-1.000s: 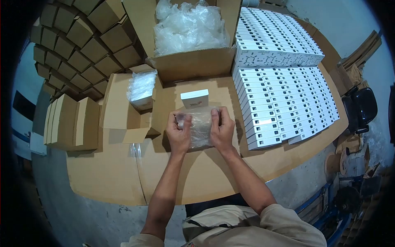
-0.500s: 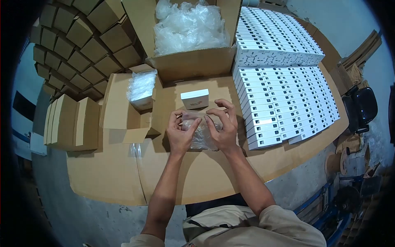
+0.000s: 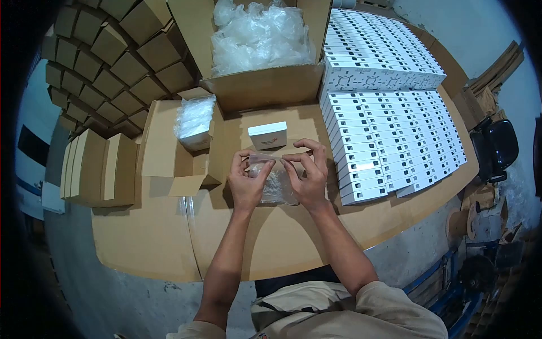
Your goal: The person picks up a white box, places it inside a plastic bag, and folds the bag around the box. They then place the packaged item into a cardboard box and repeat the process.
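Observation:
A clear plastic bag (image 3: 275,185) hangs between my two hands, low over the cardboard-covered table. My left hand (image 3: 248,181) pinches its upper left edge between thumb and fingers. On the other side my right hand (image 3: 307,175) grips the upper edge with thumb and forefinger, its other fingers raised and bent. Just beyond the bag stands a small white box (image 3: 267,136) with a red mark and small print on its near face. Left of my hands, an open carton (image 3: 161,138) holds white boxes wrapped in plastic (image 3: 195,120).
Stacked white boxes (image 3: 389,144) fill the table's right side. A large carton (image 3: 271,90) at the back contains crumpled plastic bags (image 3: 262,42). Brown cartons (image 3: 113,62) are piled at far left, with several more (image 3: 99,169) on the table's left edge.
My right thumb and forefinger have shifted slightly at the bag's upper edge, and the bag's top has moved a little. The white box and cartons stay where they were.

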Motion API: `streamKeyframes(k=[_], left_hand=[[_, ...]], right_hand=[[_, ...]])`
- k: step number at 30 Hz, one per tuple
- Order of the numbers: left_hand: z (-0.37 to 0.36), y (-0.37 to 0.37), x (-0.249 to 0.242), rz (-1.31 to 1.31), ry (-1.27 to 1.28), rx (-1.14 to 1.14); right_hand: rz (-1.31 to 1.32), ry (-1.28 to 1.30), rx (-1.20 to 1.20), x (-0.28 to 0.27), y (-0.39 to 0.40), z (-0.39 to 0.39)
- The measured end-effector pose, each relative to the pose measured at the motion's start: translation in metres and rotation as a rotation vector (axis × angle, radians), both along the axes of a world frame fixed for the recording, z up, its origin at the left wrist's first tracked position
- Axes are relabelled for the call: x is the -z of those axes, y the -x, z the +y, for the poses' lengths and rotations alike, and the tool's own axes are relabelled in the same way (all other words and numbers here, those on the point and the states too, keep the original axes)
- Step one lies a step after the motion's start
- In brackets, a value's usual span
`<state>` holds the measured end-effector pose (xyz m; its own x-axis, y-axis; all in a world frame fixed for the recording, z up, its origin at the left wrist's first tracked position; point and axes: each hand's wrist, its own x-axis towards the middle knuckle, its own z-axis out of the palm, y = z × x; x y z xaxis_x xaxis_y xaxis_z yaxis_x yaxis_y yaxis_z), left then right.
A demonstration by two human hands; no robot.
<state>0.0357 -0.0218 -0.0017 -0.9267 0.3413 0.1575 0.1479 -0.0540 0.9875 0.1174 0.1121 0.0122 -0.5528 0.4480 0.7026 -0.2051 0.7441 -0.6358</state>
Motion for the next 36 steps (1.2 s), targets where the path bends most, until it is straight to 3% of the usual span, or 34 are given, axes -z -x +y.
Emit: streamKeyframes(k=[11, 17, 36], left_hand=[[0.001, -0.002, -0.008, -0.026, 0.042, -0.010], [0.003, -0.001, 0.006, -0.040, -0.077, 0.052], [0.007, -0.010, 0.006, 0.032, 0.040, 0.085]], right_hand=[[0.002, -0.010, 0.033, 0.005, -0.001, 0.001], [-0.017, -0.096, 0.044, -0.007, -0.002, -0.002], [-0.047, -0.161, 0.047, -0.004, -0.003, -0.001]])
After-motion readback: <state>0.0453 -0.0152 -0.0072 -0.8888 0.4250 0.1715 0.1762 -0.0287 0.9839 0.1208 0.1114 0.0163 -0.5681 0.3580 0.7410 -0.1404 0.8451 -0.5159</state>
